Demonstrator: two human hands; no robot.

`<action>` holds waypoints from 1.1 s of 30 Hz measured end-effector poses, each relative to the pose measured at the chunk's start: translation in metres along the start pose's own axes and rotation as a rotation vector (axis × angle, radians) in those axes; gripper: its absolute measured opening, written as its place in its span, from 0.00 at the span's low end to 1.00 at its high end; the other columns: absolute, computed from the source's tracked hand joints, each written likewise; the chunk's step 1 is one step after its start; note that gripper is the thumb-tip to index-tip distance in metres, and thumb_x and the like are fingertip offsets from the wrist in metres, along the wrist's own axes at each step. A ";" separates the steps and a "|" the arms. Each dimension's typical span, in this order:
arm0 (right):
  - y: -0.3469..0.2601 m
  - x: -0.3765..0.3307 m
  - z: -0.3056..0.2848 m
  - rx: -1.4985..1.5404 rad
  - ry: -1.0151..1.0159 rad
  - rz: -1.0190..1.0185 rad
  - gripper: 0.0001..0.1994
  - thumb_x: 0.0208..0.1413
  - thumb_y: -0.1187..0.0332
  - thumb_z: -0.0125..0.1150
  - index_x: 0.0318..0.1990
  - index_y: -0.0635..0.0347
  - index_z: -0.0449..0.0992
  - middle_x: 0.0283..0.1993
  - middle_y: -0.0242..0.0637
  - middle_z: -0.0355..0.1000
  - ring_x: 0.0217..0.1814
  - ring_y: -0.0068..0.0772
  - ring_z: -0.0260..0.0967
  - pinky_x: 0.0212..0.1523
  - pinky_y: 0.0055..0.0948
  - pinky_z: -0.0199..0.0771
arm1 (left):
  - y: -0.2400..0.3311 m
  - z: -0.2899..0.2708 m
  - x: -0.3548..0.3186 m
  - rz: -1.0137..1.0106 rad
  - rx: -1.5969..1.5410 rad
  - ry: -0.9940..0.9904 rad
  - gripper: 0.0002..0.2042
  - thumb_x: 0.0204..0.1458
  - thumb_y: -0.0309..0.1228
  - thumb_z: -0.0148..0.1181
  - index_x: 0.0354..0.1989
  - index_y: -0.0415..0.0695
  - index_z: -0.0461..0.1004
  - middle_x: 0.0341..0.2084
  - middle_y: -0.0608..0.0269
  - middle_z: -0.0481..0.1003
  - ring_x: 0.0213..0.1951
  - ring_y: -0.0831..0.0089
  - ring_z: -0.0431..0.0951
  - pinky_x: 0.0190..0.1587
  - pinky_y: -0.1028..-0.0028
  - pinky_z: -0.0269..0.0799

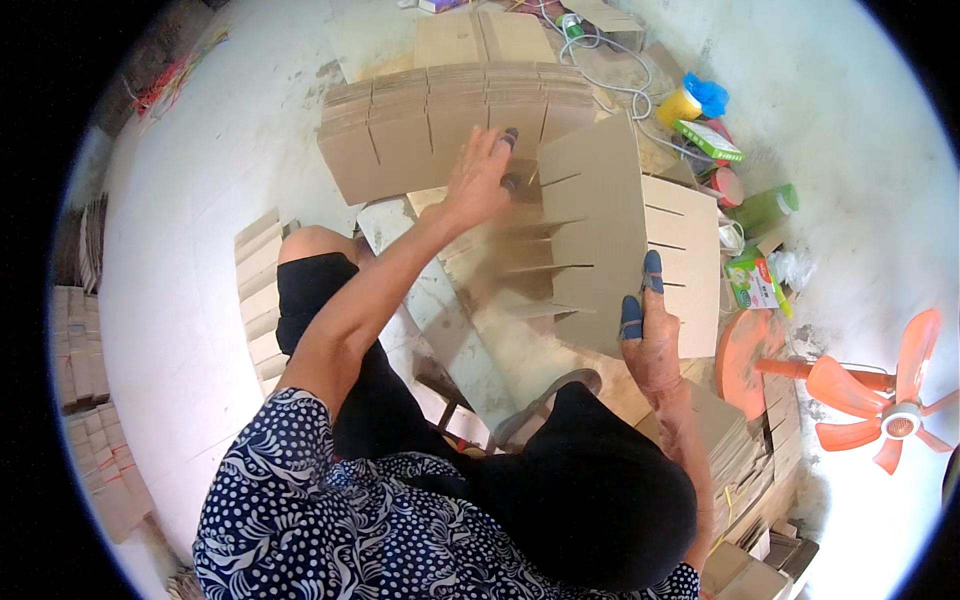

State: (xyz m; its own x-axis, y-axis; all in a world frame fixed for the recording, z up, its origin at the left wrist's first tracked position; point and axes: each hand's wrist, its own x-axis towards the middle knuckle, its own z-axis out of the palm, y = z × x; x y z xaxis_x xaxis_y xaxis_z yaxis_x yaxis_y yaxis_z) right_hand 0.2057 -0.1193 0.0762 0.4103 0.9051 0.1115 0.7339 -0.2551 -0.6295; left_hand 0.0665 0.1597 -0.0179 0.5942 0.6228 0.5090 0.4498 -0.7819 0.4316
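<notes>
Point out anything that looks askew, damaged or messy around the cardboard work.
Nothing looks damaged. The slotted cardboard sheet in both hands is tilted, and the fanned cardboard stack behind it is uneven. Bottles and small boxes lie scattered beside a tangled white cable.

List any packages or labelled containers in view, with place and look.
Green flat box: upper right floor, long, green and white.
Green carton: right of the cardboard, squarish, green, white and red.
Green bottle: between them, lying down.
Yellow container: upper right, blue bag behind.
</notes>
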 end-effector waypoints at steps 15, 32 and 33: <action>0.013 -0.013 0.010 -0.067 -0.104 0.037 0.30 0.55 0.81 0.51 0.66 0.65 0.52 0.53 0.58 0.69 0.38 0.50 0.75 0.35 0.25 0.71 | -0.020 0.003 -0.016 0.084 -0.120 -0.405 0.08 0.38 0.16 0.49 0.29 0.40 0.66 0.24 0.45 0.71 0.33 0.42 0.72 0.33 0.52 0.64; -0.005 0.004 0.021 -0.101 -0.173 0.023 0.34 0.51 0.81 0.52 0.68 0.58 0.51 0.33 0.56 0.71 0.30 0.55 0.72 0.33 0.33 0.71 | -0.014 -0.012 -0.021 -0.020 -0.286 -0.459 0.13 0.41 0.16 0.49 0.37 0.40 0.68 0.27 0.43 0.72 0.32 0.45 0.73 0.33 0.59 0.67; -0.004 0.008 0.022 -0.136 -0.198 0.014 0.34 0.51 0.81 0.51 0.68 0.58 0.51 0.32 0.57 0.71 0.29 0.55 0.71 0.32 0.33 0.71 | -0.014 -0.009 -0.021 -0.017 -0.299 -0.418 0.12 0.41 0.16 0.49 0.37 0.40 0.68 0.26 0.43 0.72 0.31 0.45 0.73 0.33 0.59 0.67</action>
State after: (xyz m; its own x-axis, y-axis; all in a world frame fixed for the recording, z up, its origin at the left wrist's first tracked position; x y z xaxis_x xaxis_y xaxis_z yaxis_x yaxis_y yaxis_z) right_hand 0.1942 -0.1035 0.0630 0.3166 0.9468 -0.0582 0.8006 -0.2996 -0.5190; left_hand 0.0421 0.1577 -0.0282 0.8315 0.5238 0.1852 0.2882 -0.6916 0.6624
